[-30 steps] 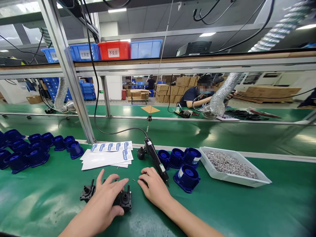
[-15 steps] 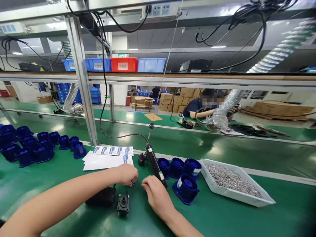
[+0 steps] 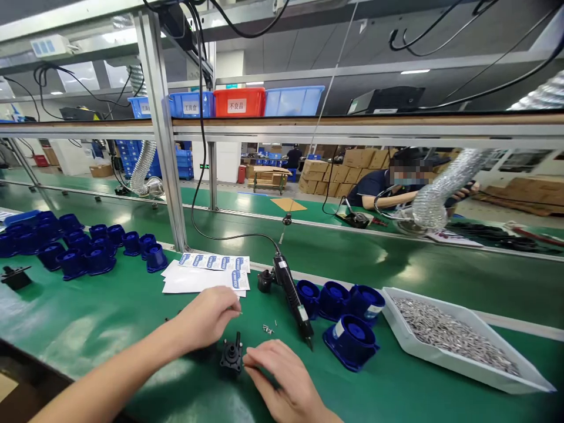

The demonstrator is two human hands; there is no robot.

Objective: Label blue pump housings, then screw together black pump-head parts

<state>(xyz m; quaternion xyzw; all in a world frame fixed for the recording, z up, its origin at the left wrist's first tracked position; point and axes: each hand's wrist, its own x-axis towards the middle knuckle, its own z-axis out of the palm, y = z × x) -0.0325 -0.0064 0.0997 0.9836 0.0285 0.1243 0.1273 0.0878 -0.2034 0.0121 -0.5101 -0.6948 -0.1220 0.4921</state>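
My left hand (image 3: 209,320) hovers over the green mat with its fingertips pinched on a small screw. Just below it stands a small black part (image 3: 232,353). My right hand (image 3: 282,382) lies beside that part, fingers curled, its fingertips against the part's right side. A few loose screws (image 3: 267,329) lie on the mat between my hands and the black electric screwdriver (image 3: 293,299), which hangs tilted on its cable with its tip near the mat.
A white tray of screws (image 3: 458,341) sits at right. Blue round housings (image 3: 350,339) stand by the screwdriver, and several more (image 3: 83,247) at left. Label sheets (image 3: 207,273) lie behind my hands. Another person (image 3: 388,188) works at the far bench.
The view has shifted left. My left hand has lifted slightly with a screw pinched; my right hand has come back from the screwdriver to the black part.
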